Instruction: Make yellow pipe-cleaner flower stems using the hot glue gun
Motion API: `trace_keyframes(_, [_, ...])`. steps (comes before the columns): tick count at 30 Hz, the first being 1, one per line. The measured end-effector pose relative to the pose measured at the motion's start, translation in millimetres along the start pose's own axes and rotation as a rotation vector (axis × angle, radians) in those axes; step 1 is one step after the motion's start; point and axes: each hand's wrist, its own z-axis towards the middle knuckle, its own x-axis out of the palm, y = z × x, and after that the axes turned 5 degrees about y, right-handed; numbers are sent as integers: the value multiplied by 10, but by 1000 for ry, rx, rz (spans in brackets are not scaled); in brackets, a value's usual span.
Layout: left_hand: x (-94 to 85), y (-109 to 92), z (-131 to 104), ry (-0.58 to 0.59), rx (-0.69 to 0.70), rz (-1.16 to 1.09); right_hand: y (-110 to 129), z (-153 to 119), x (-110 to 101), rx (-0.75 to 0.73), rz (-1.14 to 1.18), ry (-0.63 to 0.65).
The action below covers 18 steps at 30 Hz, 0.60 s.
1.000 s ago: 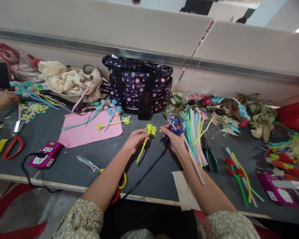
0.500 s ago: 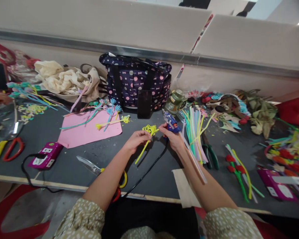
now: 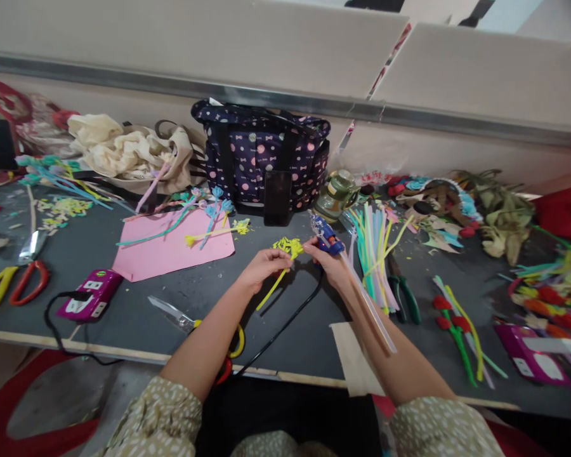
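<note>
Between the fingers of my left hand (image 3: 265,266) is a yellow pipe-cleaner flower (image 3: 288,246), its stem slanting down to the left. My right hand (image 3: 330,263) is closed around a blue hot glue gun (image 3: 328,238) whose nozzle points away from me. A long clear glue stick (image 3: 374,317) sticks out of its back and lies over my right forearm. The thumb and fingertip of my right hand are at the flower's right side; whether they pinch part of it I cannot tell. A black cord (image 3: 280,330) runs from the gun to the table's front edge.
Scissors (image 3: 174,312) lie partly under my left forearm. Pink paper (image 3: 171,260) holds finished-looking stems. Pipe cleaners (image 3: 374,254) and green-handled pliers (image 3: 404,292) lie to the right. A patterned bag (image 3: 261,152), a phone (image 3: 276,197) and a bottle (image 3: 335,197) stand behind.
Another person's hand at the left edge has gone out of view. The whole view has shifted slightly; my hands keep nearly the same pose with the flower and glue gun.
</note>
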Motion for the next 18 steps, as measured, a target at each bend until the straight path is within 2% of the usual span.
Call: trace_keyframes(18, [26, -22, -12, -6, 8, 2, 28, -17, -5, -35, -84, 28])
